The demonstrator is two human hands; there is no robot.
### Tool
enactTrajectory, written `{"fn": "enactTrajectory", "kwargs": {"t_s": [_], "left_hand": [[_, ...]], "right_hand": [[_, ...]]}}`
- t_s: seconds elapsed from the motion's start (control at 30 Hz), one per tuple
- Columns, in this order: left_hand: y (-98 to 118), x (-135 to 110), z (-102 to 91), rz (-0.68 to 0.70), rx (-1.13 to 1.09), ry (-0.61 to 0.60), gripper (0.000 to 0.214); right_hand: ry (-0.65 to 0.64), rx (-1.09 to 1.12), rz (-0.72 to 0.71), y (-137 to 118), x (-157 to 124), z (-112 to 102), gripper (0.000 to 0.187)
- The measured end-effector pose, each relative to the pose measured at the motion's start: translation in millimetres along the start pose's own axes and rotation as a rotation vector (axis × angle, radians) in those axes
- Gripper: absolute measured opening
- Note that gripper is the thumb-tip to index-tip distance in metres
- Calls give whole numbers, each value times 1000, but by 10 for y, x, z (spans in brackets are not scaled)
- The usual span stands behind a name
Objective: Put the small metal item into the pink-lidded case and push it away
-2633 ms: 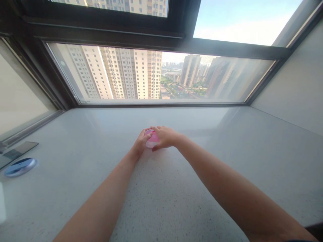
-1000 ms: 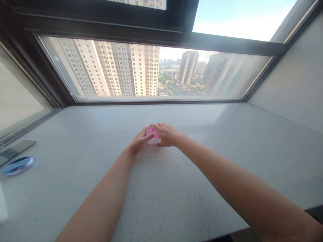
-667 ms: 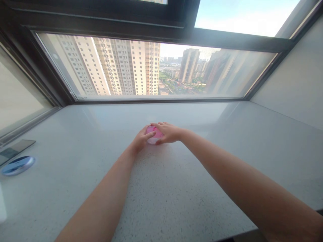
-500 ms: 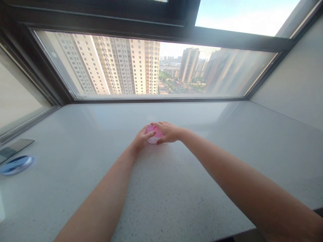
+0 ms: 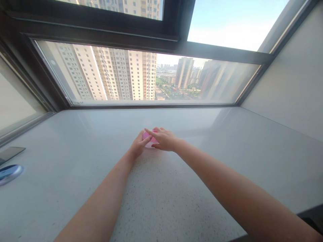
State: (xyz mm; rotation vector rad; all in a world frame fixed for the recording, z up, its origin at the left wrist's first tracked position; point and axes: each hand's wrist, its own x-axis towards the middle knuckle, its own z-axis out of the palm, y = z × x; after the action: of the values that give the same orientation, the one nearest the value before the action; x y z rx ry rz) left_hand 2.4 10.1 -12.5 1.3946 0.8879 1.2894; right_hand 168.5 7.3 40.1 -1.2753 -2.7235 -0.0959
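While both arms stretch far out over the table (image 5: pixel 176 201), the small pink container (image 5: pixel 148 137) sits out near the middle of it, closer to the window (image 5: pixel 141 77) than to the person. Only one view to go on, the head camera. The left hand (image 5: pixel 138 145) is curled against the near-left side of it, and the right hand (image 5: pixel 164 138) drapes over the top and right side, fingers (image 5: pixel 150 131) laid across the pink part, so both hands are closed on it. Whether a lid is coming loose or going tight can't be told from here; most of the thing is hidden under the fingers. It looks like the handling is midway, with the container resting on the table, not lifted.

Off at the far left edge lie a blue round disc (image 5: pixel 10 172) and a dark flat slab (image 5: pixel 10 153), maybe a phone, well apart from the hands. Nothing stands between the hands and the container, and the window is shut.
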Motion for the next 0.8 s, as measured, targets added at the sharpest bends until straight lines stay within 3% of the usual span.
{"fn": "enactTrajectory", "kwargs": {"t_s": [0.13, 0.23, 0.37, 0.6, 0.7, 0.8], "left_hand": [[-36, 25, -52, 49, 130, 165, 49], [-44, 45, -113, 65, 250, 289, 48], [-41, 45, -144, 72, 399, 345, 38], [-48, 33, -116, 152, 629, 315, 21], [-38, 17, -107, 192, 731, 349, 15], [2, -11, -98, 223, 819, 402, 22]], "right_hand": [[0, -34, 120, -39, 95, 25, 79], [11, -52, 296, 48, 214, 79, 78], [-1, -64, 564, 500, 246, 108, 75], [-56, -100, 963, 1557, -49, 35, 71], [-72, -108, 1037, 1728, -82, 69, 73], [-61, -136, 1066, 1763, -73, 136, 75]]}}
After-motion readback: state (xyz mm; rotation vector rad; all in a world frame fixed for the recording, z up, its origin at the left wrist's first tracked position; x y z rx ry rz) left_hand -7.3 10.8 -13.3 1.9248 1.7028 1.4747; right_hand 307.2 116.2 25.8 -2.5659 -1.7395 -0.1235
